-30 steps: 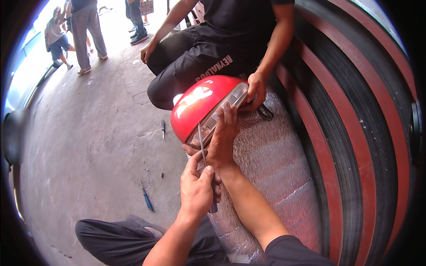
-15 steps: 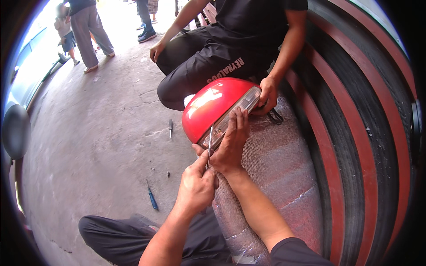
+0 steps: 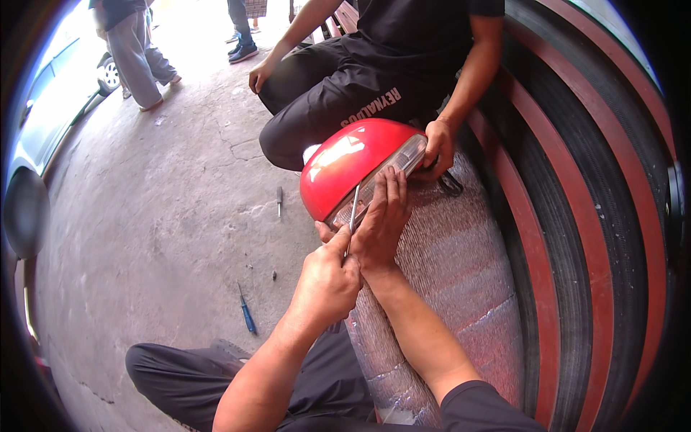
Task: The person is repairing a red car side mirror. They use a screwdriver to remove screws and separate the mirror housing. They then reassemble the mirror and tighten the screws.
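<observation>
A glossy red side-mirror housing (image 3: 353, 162) with a clear ribbed lamp lens (image 3: 403, 164) along its edge is held tilted in front of me. My left hand (image 3: 332, 277) is closed around a thin metal tool (image 3: 354, 209), whose handle is hidden in my fist. The tool's tip rests at the seam between red shell and lens. Gripping the housing's lower end, my right hand (image 3: 380, 223) lays its fingers across the lens, with the thumb at the near corner. A co-worker's hand (image 3: 437, 151) holds the far right end.
On the concrete floor (image 3: 165, 237) lie a blue-handled screwdriver (image 3: 247, 317), a dark-handled screwdriver (image 3: 279, 201) and a small dark piece (image 3: 273, 275). Silvery foil padding (image 3: 461, 288) lies under my right arm. A bench of red and black slats (image 3: 576, 252) curves along the right. The co-worker sits opposite.
The tool's tip has slid a little up and right along the seam, my left hand moving with it. My right hand keeps its hold. A person in the background has shifted.
</observation>
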`<action>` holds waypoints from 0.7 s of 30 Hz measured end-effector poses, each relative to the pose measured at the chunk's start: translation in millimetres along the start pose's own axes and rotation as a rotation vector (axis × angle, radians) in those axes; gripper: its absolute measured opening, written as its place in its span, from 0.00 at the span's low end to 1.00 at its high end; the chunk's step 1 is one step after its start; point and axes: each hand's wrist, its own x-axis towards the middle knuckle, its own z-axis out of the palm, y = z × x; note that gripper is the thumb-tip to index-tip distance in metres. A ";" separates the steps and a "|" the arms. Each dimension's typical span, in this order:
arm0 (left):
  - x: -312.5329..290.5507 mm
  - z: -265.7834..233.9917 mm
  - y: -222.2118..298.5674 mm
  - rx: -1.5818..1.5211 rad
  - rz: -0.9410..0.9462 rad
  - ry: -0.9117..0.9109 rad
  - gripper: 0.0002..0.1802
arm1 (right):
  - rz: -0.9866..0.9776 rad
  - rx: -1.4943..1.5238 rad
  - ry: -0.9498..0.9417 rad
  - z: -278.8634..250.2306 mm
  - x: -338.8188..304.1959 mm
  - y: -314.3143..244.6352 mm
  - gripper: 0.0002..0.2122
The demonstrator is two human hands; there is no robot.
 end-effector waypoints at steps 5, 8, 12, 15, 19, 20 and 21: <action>-1.4 8.4 -18.8 0.130 0.130 0.101 0.21 | 0.003 -0.001 -0.009 -1.6 0.0 -3.7 0.54; -4.4 2.9 -15.0 0.256 0.148 0.105 0.23 | 0.005 0.024 0.008 -2.4 0.2 -3.0 0.53; -9.0 11.1 3.7 0.429 0.010 0.114 0.23 | 0.002 0.008 0.015 -1.3 -1.1 -1.2 0.54; -7.9 17.7 -2.1 0.268 0.036 0.146 0.22 | -0.005 -0.008 0.019 -3.5 1.4 -2.3 0.54; -6.0 1.2 8.5 -0.057 -0.033 -0.007 0.20 | 0.001 0.009 0.014 1.1 -0.6 -1.1 0.54; -5.9 6.2 2.7 0.078 0.020 0.058 0.19 | 0.009 0.019 0.019 0.8 -1.2 -1.6 0.54; -6.1 13.4 -2.2 0.212 0.074 0.127 0.19 | 0.015 0.032 0.024 -0.2 -0.3 -3.6 0.54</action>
